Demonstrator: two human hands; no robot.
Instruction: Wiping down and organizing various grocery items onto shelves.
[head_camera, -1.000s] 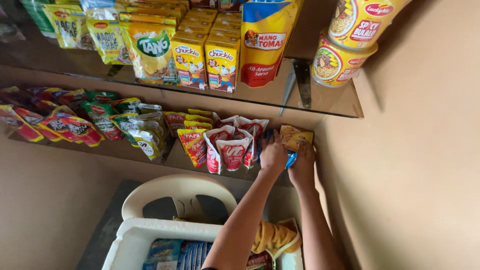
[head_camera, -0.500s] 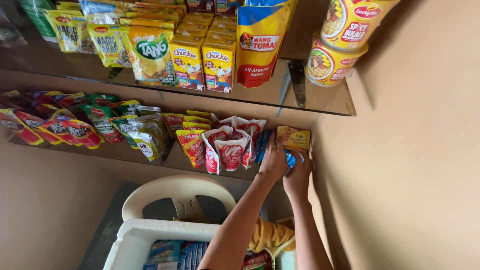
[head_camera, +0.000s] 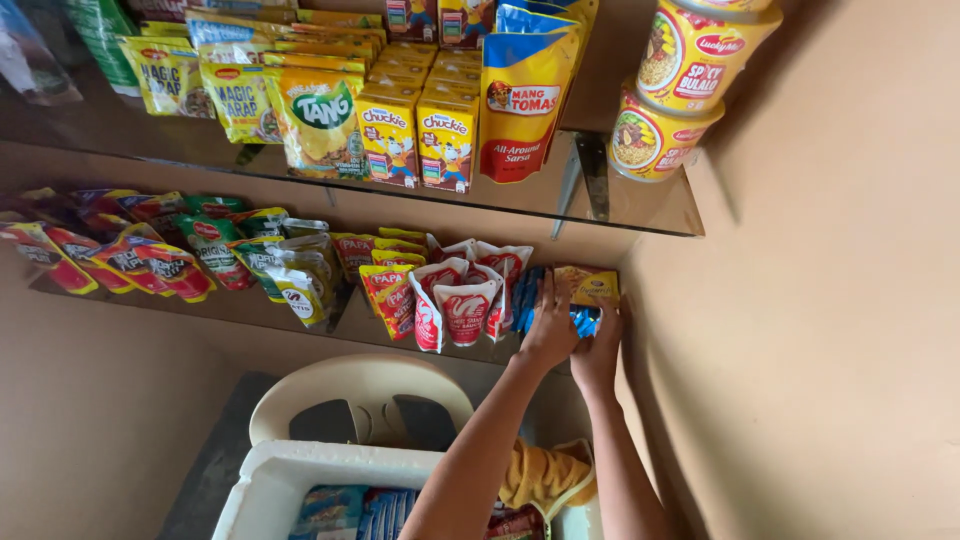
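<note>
Both my arms reach up to the right end of a lower glass shelf (head_camera: 300, 322). My left hand (head_camera: 550, 325) presses on a stack of blue packets (head_camera: 528, 292) standing at that end. My right hand (head_camera: 601, 345) cups the same blue packets (head_camera: 585, 320) from the right, just below a yellow sachet (head_camera: 588, 284) that leans against the wall. Red and white pouches (head_camera: 465, 300) stand directly left of my left hand. How far the fingers wrap around the packets is hidden.
An upper glass shelf (head_camera: 640, 205) carries yellow drink sachets, small juice cartons, a tall sauce pouch (head_camera: 522, 95) and two stacked noodle cups (head_camera: 680, 85). Below me sit a white plastic chair (head_camera: 360, 385) and a white foam box (head_camera: 300, 480) with packets and a yellow cloth (head_camera: 545, 475). A tan wall (head_camera: 820, 330) closes the right side.
My hands stay at the shelf's right end and have shifted slightly, pushing in on the blue packets. The view has moved a little.
</note>
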